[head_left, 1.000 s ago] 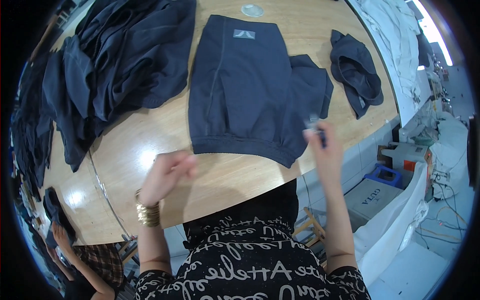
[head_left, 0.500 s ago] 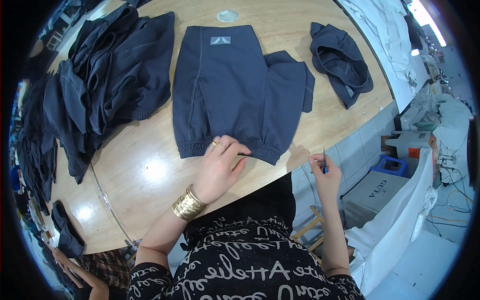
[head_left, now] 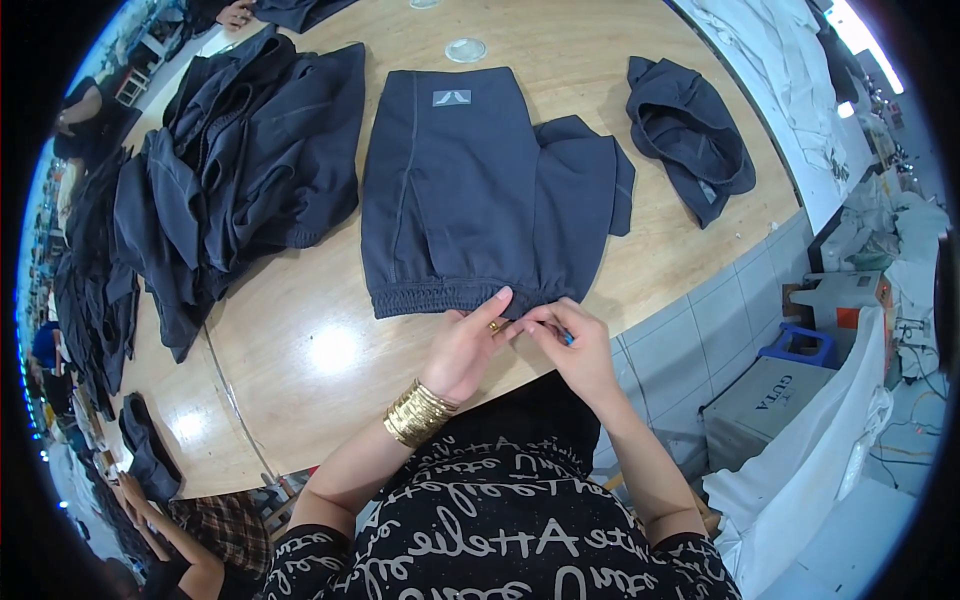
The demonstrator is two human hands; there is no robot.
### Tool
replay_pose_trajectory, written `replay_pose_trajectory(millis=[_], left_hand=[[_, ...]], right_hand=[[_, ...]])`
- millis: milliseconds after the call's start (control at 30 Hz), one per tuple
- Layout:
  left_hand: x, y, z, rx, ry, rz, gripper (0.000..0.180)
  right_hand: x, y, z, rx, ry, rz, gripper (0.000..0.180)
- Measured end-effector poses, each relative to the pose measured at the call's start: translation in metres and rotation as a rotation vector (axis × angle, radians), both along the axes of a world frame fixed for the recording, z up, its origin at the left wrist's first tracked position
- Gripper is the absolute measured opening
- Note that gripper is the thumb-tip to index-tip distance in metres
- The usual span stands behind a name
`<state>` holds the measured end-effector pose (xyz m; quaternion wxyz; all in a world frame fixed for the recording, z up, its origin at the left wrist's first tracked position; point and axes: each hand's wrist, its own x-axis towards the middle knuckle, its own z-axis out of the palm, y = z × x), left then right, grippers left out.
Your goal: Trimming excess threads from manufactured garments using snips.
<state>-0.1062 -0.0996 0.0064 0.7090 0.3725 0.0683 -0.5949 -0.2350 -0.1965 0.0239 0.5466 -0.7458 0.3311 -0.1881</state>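
Here, at the centre of the frame, a dark navy garment (head_left: 480, 195) lies flat on the wooden tabletop (head_left: 300, 370), its elastic hem toward the person. The left hand (head_left: 468, 345) pinches that hem, fingers closed on the fabric. The right hand (head_left: 575, 345), just beside it, grips a small blue tool (head_left: 566, 337) at the hem. A heap of dark garments (head_left: 220, 190) fills the upper left.

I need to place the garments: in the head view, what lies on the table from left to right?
Pile of dark garments → flat dark shorts, with the left hand and right hand at the waistband → crumpled dark garment.
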Motion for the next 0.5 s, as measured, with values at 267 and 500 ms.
replay_pose_trajectory(millis=[267,500], left_hand=[[0.004,0.004,0.065,-0.078,-0.246,0.027,0.028],[-0.003,0.006,0.079,-0.117,-0.227,0.037,0.032]], right_hand=[[-0.005,-0.008,0.084,-0.624,-0.004,-0.032,0.03],[-0.007,-0.012,0.085,-0.892,0.086,-0.018,0.027]])
